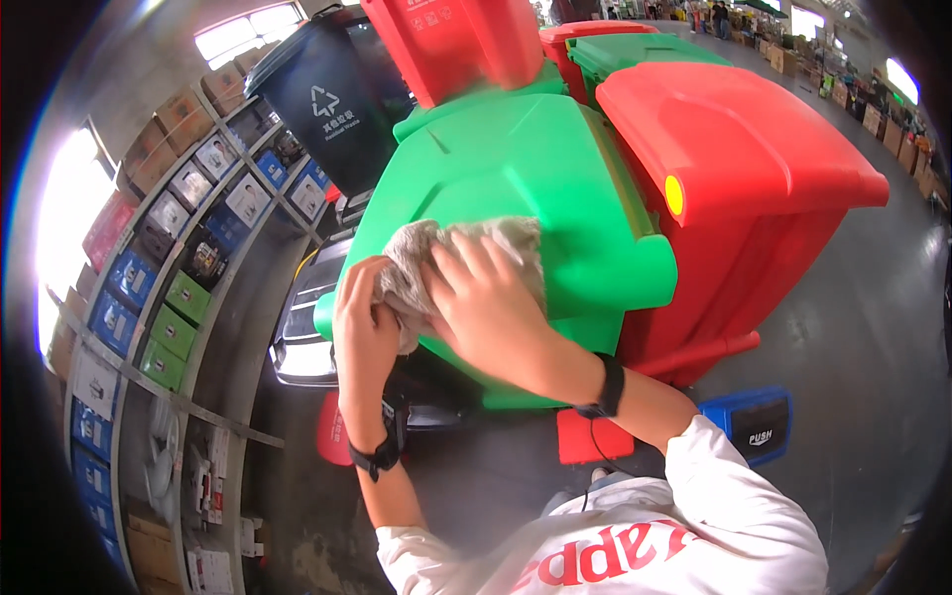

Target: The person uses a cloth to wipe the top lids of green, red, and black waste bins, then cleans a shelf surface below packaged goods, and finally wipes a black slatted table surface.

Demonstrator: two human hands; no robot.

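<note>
A grey-beige cloth lies bunched on the front part of a green wheelie bin's lid. My left hand is closed on the cloth's left edge, its fingers curled at the lid's left front corner. Spread over the middle of the cloth, my right hand presses it against the lid with fingers stretched out and apart. The cloth under my palms is hidden. Both wrists wear black bands.
A red wheelie bin stands close on the right, and another red bin rests behind the green lid. A dark bin is at the back left. Shelves of boxes line the left. A blue push-lid bin sits low right.
</note>
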